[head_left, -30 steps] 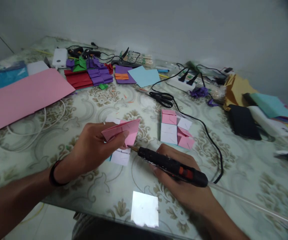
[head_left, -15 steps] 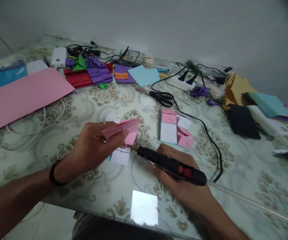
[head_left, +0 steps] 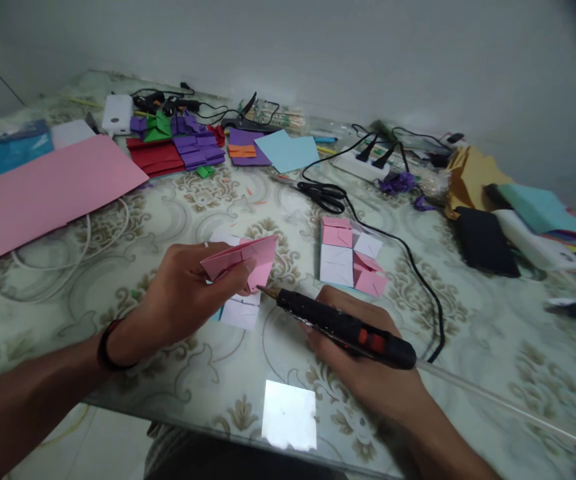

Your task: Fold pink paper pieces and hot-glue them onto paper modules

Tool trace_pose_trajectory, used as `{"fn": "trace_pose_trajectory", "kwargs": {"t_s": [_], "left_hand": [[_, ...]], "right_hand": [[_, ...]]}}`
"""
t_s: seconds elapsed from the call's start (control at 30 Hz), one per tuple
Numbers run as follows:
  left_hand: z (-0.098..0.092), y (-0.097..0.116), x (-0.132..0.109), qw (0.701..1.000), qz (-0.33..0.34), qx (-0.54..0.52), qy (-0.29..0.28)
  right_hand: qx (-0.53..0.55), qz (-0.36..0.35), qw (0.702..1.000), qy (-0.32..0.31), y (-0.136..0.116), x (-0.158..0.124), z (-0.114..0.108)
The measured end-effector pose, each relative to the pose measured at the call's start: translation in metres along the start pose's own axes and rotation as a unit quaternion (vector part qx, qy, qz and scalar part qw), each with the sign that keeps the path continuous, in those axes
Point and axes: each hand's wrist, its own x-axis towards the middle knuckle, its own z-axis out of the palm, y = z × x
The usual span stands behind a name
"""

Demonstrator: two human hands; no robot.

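Observation:
My left hand (head_left: 188, 283) pinches a folded pink paper piece (head_left: 263, 259) between thumb and fingers. Under that hand lies a white and pink folded-paper panel (head_left: 241, 312), partly covered. My right hand (head_left: 363, 347) is wrapped round a black hot glue gun (head_left: 338, 323) with a red-orange switch. Its metal nozzle points left, close to the lower edge of the pink paper; whether they touch is hard to tell. A clear glue stick (head_left: 508, 403) runs out of the gun's rear. Right of the pink paper, a second pink and white panel (head_left: 337, 263) rests on the table.
Black-handled scissors (head_left: 323, 195) and a black cable (head_left: 408, 250) lie beyond my hands. A white power strip (head_left: 363, 165) is at the back. Pink sheets (head_left: 53, 193) cover the left side; purple folded pieces (head_left: 199, 150) stand behind. A black phone-like slab (head_left: 487, 241) lies at right.
The glue gun's nozzle has shifted slightly up and away from the pink paper's lower edge. My left hand keeps its hold, almost still.

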Motion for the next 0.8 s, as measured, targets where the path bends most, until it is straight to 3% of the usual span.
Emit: {"fn": "trace_pose_trajectory", "kwargs": {"t_s": [0.8], "left_hand": [[0.0004, 0.0008, 0.0004, 0.999, 0.008, -0.049, -0.011]], "right_hand": [[-0.029, 0.022, 0.998, 0.044, 0.0040, 0.0011, -0.0022]]}}
